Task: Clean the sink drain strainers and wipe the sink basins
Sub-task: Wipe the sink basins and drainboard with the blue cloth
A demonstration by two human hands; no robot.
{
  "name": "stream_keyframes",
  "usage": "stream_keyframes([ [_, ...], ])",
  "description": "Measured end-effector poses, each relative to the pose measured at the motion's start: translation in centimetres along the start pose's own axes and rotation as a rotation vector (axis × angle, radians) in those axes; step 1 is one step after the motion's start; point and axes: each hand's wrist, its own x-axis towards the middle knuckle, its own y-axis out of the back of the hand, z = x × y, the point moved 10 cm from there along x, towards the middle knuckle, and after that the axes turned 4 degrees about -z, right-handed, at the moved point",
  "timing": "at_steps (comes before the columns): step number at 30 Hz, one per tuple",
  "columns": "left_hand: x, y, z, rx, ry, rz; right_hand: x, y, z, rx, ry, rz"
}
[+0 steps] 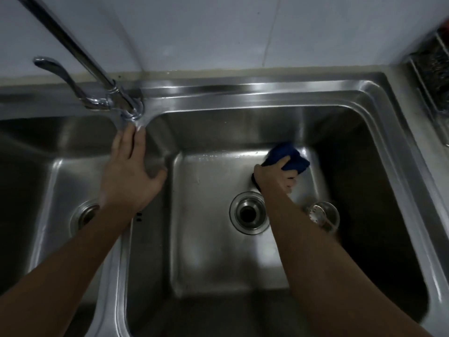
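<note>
A steel double sink fills the view. My right hand (275, 175) grips a blue cloth (290, 158) and presses it on the floor of the right basin (213, 251), toward its back. The right drain (249, 213) sits open in front of that hand, with no strainer in it. A round steel strainer (322, 215) lies on the basin floor to the drain's right. My left hand (130, 170) rests flat on the divider between the basins, fingers stretched toward the tap base. The left basin (43, 181) shows its own drain (86, 216), partly hidden by my left forearm.
A chrome tap (116, 93) with a long spout and a side lever rises from the rim behind the divider. A wire rack (432, 76) stands on the counter at the far right. A tiled wall runs along the back.
</note>
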Motion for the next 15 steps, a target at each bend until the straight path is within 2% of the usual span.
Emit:
stream_keyframes([
  [2, 0.0, 0.1, 0.1, 0.003, 0.0, 0.015, 0.6, -2.7, -0.9, -0.097, 0.008, 0.058],
  [5, 0.0, 0.2, -0.1, 0.012, 0.013, 0.017, -1.2, -7.8, -3.3, -0.221, 0.141, 0.04],
  [10, -0.1, 0.3, -0.1, -0.004, 0.018, 0.032, -6.1, -15.4, -7.8, -0.511, 0.506, -0.155],
  [12, -0.1, 0.2, -0.2, -0.007, 0.021, 0.031, -8.8, -17.2, -8.2, -0.556, 0.66, -0.189],
  [15, -0.1, 0.3, 0.0, 0.001, 0.018, 0.013, -10.9, -18.6, -6.0, -0.584, 0.716, -0.254],
])
